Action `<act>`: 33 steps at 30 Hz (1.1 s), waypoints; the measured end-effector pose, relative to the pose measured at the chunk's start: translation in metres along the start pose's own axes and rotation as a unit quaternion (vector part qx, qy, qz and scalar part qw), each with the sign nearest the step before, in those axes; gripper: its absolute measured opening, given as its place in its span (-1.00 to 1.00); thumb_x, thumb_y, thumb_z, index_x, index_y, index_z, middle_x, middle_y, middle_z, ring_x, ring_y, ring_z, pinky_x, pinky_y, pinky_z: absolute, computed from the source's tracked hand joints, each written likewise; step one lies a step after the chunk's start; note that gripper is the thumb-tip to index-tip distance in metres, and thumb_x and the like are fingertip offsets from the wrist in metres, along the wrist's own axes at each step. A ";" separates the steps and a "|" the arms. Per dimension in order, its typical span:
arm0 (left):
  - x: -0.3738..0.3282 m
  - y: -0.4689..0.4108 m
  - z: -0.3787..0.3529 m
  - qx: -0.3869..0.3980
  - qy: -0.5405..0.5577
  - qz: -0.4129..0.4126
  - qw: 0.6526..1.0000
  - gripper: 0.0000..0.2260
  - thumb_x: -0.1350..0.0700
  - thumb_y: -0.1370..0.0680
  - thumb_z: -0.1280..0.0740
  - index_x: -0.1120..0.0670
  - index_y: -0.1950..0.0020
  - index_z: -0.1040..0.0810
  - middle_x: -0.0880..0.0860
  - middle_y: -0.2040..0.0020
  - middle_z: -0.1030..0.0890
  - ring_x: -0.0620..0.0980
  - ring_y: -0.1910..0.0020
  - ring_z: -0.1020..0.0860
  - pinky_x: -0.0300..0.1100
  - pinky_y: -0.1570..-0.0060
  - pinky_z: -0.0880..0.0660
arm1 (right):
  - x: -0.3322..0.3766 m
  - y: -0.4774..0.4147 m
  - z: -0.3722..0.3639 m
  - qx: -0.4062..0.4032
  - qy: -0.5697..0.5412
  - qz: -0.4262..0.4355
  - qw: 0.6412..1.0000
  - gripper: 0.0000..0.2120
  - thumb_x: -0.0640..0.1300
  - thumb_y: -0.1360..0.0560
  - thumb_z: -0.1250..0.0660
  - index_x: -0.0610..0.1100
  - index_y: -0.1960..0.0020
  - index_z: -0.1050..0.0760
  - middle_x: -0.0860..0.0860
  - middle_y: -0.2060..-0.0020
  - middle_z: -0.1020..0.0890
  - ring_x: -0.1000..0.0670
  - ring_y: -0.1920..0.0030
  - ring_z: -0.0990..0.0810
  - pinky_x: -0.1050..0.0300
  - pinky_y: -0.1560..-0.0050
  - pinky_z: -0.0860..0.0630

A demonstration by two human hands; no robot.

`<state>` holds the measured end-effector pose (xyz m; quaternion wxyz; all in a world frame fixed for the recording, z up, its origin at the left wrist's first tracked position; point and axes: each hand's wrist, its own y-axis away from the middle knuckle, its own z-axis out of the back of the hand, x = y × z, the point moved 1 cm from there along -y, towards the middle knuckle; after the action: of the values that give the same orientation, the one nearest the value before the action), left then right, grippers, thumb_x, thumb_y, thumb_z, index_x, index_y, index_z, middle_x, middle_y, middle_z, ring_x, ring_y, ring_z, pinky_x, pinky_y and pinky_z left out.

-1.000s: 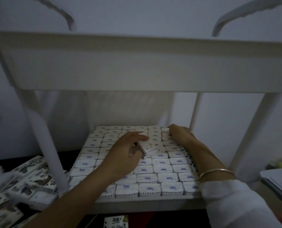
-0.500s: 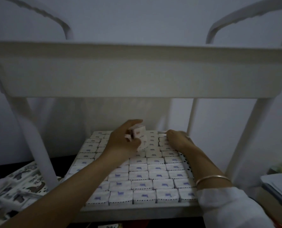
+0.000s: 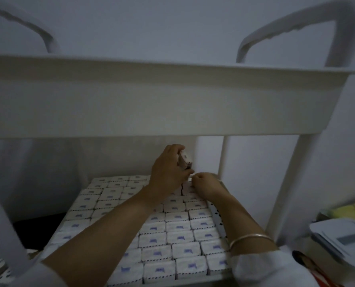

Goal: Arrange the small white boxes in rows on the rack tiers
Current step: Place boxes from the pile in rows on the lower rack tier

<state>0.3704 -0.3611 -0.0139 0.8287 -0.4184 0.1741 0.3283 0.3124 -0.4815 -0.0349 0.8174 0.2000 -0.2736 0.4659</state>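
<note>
At the far left, a white rack post (image 3: 4, 230) is seen, close and blurred; beside it, the lower tier (image 3: 217, 219) is covered with small white boxes (image 3: 178, 238), laid flat in tight rows, edge to edge, from front to back. Above, the upper tier (image 3: 172, 100) spans the view; its contents cannot be seen.

Near the back, just right of centre, 1 box (image 3: 185, 161) is held lifted above the rows by the left hand (image 3: 168, 172); thumb and fingers are clamped on it, and it is tilted on edge. Just to the right, the right hand (image 3: 208, 186) is rested on the rear right boxes with fingers curled; whether anything is gripped cannot be told. A bangle (image 3: 251, 238) is worn on that wrist. At the far right, a white device (image 3: 342, 239) and something yellow (image 3: 350, 212) are set beside the rack.

The held box seems meant for the back right corner, though any gap there is hidden by the hands; it would best be turned flat, mark upward like its neighbours, lowered squarely and pressed flush, while the adjoining row is steadied so that nothing is nudged out of line.

1 small purple mark is printed on each box top, with a dashed dark line along the edges; no word or brand can be read.
</note>
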 end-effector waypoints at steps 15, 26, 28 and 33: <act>0.001 -0.027 -0.022 0.069 -0.142 0.058 0.986 -0.47 -0.32 -0.38 -0.40 0.09 -0.07 -0.50 0.07 -0.09 -0.42 0.05 0.02 -0.50 -0.13 0.10 -0.41 | -0.005 0.010 0.002 -0.065 -0.081 0.088 0.991 -0.75 0.00 -0.61 0.03 0.08 -0.27 -0.26 -0.05 0.01 -0.56 -0.02 0.13 -0.51 0.09 0.20 -0.35; 0.011 -0.038 0.006 0.216 0.036 0.041 0.975 -0.72 -0.02 -0.42 -0.51 0.01 -0.04 -0.53 0.01 0.11 -0.64 -0.06 0.15 -0.60 -0.26 0.22 -0.50 | -0.011 -0.002 0.001 -0.108 -0.003 0.031 0.994 -0.68 -0.10 -0.63 0.04 -0.13 -0.24 -0.40 -0.10 -0.13 -0.56 -0.12 -0.09 -0.51 0.05 -0.07 -0.36; 0.013 -0.041 0.008 0.228 0.048 0.044 0.971 -0.78 0.06 -0.45 -0.50 0.01 -0.02 -0.53 0.03 0.13 -0.67 -0.04 0.18 -0.63 -0.24 0.20 -0.53 | -0.010 -0.004 0.001 -0.109 0.000 0.023 0.994 -0.68 -0.13 -0.62 0.04 -0.13 -0.17 -0.45 -0.10 -0.12 -0.57 -0.11 -0.08 -0.51 0.05 -0.08 -0.35; 0.016 -0.039 0.003 0.197 0.018 0.053 0.979 -0.80 0.03 -0.47 -0.48 0.05 -0.02 -0.57 -0.06 0.24 -0.63 -0.04 0.24 -0.64 -0.09 0.10 -0.57 | -0.006 -0.003 0.003 -0.091 0.007 0.023 0.996 -0.62 -0.11 -0.64 0.11 -0.18 0.09 -0.46 -0.16 -0.03 -0.55 -0.14 -0.06 -0.48 0.00 -0.16 -0.37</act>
<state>0.4096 -0.3693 0.0014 0.8729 -0.2431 0.2725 0.3235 0.3118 -0.4887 -0.0365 0.8232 0.1148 -0.3139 0.4589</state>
